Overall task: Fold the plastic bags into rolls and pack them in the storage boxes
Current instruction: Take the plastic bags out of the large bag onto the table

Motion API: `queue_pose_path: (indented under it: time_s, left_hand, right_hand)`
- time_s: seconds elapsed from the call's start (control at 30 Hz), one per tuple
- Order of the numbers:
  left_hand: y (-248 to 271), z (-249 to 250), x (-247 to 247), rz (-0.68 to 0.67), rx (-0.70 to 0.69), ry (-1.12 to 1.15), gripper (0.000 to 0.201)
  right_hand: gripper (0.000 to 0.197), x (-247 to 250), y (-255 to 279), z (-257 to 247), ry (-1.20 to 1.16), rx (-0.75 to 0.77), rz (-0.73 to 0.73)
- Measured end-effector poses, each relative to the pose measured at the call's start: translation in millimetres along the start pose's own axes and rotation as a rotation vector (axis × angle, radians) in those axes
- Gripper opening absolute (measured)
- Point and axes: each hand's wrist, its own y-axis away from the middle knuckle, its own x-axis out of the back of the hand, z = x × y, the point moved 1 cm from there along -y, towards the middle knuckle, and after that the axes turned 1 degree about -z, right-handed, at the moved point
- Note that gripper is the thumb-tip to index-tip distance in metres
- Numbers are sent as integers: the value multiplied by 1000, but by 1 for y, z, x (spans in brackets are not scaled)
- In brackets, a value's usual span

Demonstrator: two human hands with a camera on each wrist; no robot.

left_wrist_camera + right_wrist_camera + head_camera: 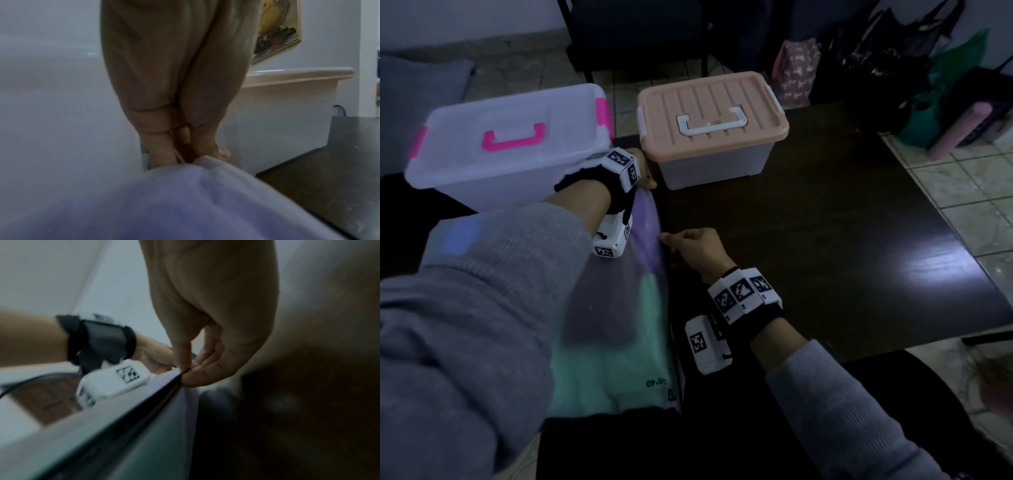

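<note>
A long plastic bag (616, 342), lilac at the far end and mint green near me, lies flat on the dark table (825, 246). My left hand (645, 178) pinches the bag's far end between the two boxes; the left wrist view shows thumb and fingers closed on the lilac plastic (197, 186). My right hand (688, 246) pinches the bag's right edge midway along; its thumb and forefinger clamp the thin edge (176, 378) in the right wrist view. A clear storage box with pink handle (510, 137) and a box with peach lid (712, 116) stand closed at the back.
Bare dark tabletop stretches to the right of the bag. Beyond the table's far right corner, on the tiled floor, stand several bags (887, 58) and a pink roll (959, 130). A dark chair (640, 34) stands behind the boxes.
</note>
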Motion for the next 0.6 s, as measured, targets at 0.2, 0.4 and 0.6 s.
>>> queue_pose_path:
  time_s: [0.2, 0.4, 0.6]
  left_hand:
    - [-2, -7, 5, -81, -15, 106, 24]
    - [-2, -6, 3, -42, -11, 81, 32]
    - [-4, -8, 3, -57, 22, 110, 31]
  right_hand:
    - [19, -8, -5, 2, 27, 24, 79]
    - [16, -9, -3, 3, 35, -3, 45]
    - [7, -12, 0, 4, 50, 0, 22]
